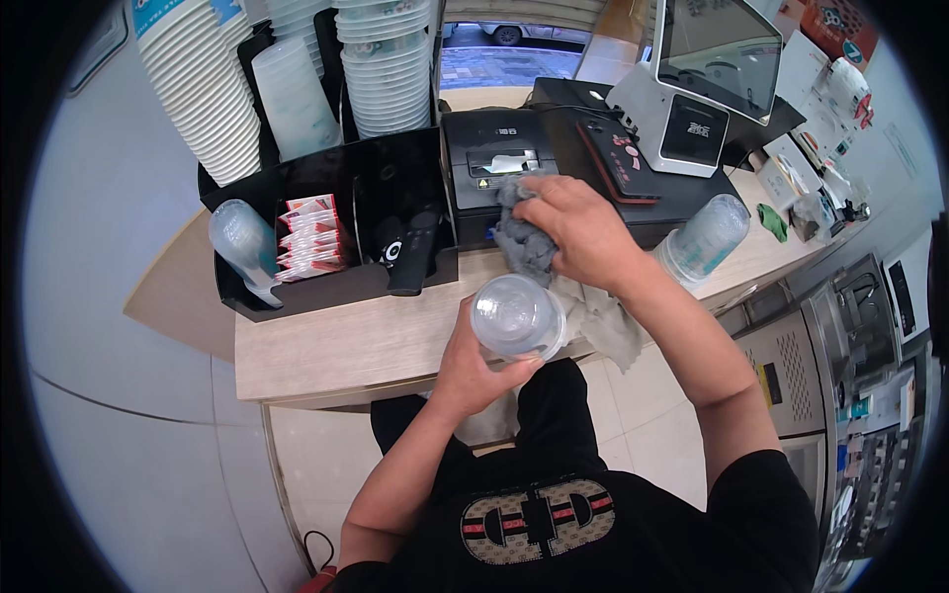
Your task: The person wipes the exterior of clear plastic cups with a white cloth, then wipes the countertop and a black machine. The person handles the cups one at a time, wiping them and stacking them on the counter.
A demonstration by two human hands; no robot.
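My left hand [474,363] grips a clear plastic cup [517,317], base up, above the front edge of the wooden counter [348,348]. Bunched under the fingers of my right hand [571,230] is a grey cloth [525,237], beside the black receipt printer [498,141]. A pale cloth [612,326] lies partly under my right wrist and hangs over the counter's edge. Further right stands an upturned stack of clear cups [708,233]. The cup's rim is partly hidden by my left fingers.
At the left, a black organizer [334,296] holds stacked paper cups [200,96], plastic cups [385,74], red-and-white packets [311,237] and a black remote [415,252]. A touchscreen terminal [719,59] and a dark tablet-like device [615,163] are at the back right, near a green cloth [772,222].
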